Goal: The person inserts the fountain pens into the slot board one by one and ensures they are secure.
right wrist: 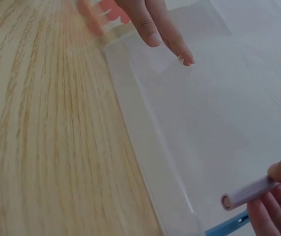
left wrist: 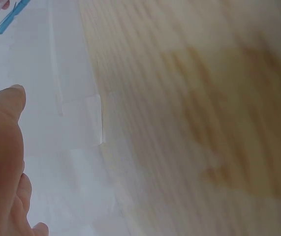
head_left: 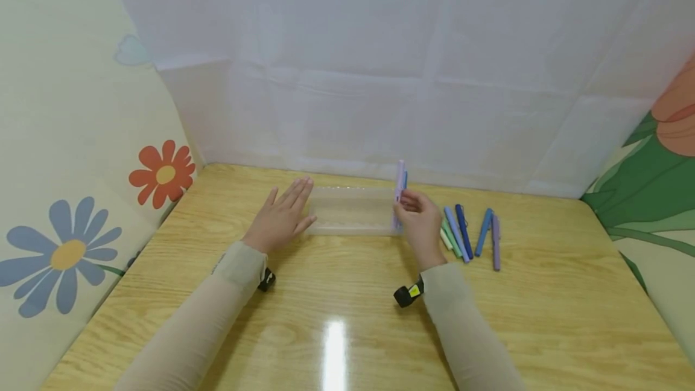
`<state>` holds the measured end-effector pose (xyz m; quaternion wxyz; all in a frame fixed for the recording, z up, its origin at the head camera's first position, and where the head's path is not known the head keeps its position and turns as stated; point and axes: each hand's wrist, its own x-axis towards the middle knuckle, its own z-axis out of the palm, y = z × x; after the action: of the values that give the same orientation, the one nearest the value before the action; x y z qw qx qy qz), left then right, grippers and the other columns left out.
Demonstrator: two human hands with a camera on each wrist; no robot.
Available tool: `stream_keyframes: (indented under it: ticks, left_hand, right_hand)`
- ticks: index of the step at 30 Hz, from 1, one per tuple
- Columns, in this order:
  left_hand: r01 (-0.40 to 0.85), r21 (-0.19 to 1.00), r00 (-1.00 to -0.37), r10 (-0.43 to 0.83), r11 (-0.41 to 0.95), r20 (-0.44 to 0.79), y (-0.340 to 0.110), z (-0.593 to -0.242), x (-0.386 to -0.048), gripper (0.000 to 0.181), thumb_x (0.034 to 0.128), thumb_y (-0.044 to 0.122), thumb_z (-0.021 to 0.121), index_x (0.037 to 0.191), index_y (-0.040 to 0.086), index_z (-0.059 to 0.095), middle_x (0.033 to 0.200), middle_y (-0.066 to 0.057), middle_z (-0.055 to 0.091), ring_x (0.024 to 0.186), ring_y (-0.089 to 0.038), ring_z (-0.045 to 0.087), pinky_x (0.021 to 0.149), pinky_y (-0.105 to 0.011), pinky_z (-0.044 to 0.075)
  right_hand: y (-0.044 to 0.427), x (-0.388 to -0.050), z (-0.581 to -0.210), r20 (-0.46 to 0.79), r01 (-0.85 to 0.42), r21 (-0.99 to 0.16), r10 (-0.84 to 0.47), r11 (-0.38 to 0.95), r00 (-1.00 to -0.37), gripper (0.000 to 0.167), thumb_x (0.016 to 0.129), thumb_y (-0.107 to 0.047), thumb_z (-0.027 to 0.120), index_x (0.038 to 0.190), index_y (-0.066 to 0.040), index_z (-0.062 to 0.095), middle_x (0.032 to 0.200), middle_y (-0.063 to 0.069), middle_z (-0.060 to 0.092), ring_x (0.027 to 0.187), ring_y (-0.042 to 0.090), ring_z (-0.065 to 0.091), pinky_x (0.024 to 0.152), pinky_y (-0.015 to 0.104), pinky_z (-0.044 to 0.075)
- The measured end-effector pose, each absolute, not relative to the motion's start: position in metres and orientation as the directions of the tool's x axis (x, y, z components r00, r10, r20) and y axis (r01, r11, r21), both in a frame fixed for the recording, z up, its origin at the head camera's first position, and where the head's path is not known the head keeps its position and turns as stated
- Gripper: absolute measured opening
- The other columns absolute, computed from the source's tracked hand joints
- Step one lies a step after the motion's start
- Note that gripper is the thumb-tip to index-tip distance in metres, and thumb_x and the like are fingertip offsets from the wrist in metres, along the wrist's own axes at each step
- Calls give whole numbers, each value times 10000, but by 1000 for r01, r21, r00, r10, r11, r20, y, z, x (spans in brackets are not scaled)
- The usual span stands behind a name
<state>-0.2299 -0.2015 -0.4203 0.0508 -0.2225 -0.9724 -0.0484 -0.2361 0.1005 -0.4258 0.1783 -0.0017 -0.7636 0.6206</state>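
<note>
A clear plastic box (head_left: 353, 210) stands on the wooden table, longer side to side than front to back. At its left end my left hand (head_left: 279, 216) rests with straight fingers against the plastic. My right hand (head_left: 420, 225) pinches a lilac pen (head_left: 400, 175) between thumb and fingers at the box's right end. Beside that pen is a blue pen (right wrist: 226, 226), close to the box wall; whether the fingers touch it I cannot tell. In the right wrist view the lilac pen's round end points toward the box's middle.
Right of the right hand lie several loose pens: green ones (head_left: 452, 240), a dark blue one (head_left: 464, 231), a mid-blue one (head_left: 484, 232) and a purple one (head_left: 496, 243). A white cloth (head_left: 347, 77) hangs behind the table (head_left: 304, 306). Flower-patterned panels (head_left: 65, 137) flank it.
</note>
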Motion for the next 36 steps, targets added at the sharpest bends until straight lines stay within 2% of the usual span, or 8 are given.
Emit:
stream_keyframes:
  ticks: [4,17,23,31,36]
  left_hand:
    - [439,72,-895,429,896,124,-201,-420,-230,778,1084,459,421,1623,22,69,1691,-142,95,1556,-312,97,1223,-627,99]
    - [447,72,-890,435,891,139,-202,-422,-230,782,1081,459,429,1623,24,72,1690,-141,103,1555,-313,105,1221,-633,102]
    - [449,73,-888,436,891,143,-203,-423,-230,780,1082,460,425,1623,25,71,1690,-142,103,1555,-313,106,1221,-632,100]
    - [451,65,-887,438,890,149,-203,-423,-231,780,1079,457,432,1622,20,80,1688,-145,108,1553,-318,114,1219,-636,109]
    - [449,66,-888,436,891,149,-203,-423,-231,781,1078,450,442,1620,15,86,1686,-151,113,1553,-323,115,1217,-638,109]
  right_hand:
    - [96,-236,-427,367,-287,-904,229,317,-902,276,856,21,758,1127,41,711,1035,180,748,909,306,715,744,258,607]
    - [88,-234,-426,455,-330,-835,215,439,-864,247,828,63,740,1068,96,686,954,225,728,840,345,716,748,432,623]
    - [86,-236,-430,473,-342,-823,213,453,-855,241,829,70,722,1066,92,685,953,222,722,849,344,711,749,428,623]
    - [83,-235,-434,419,-278,-830,211,484,-883,259,859,55,717,1116,61,692,1011,193,702,889,301,707,742,345,625]
    - [79,-234,-435,411,-256,-821,218,511,-885,255,856,48,704,1110,73,696,987,189,692,859,283,689,726,349,618]
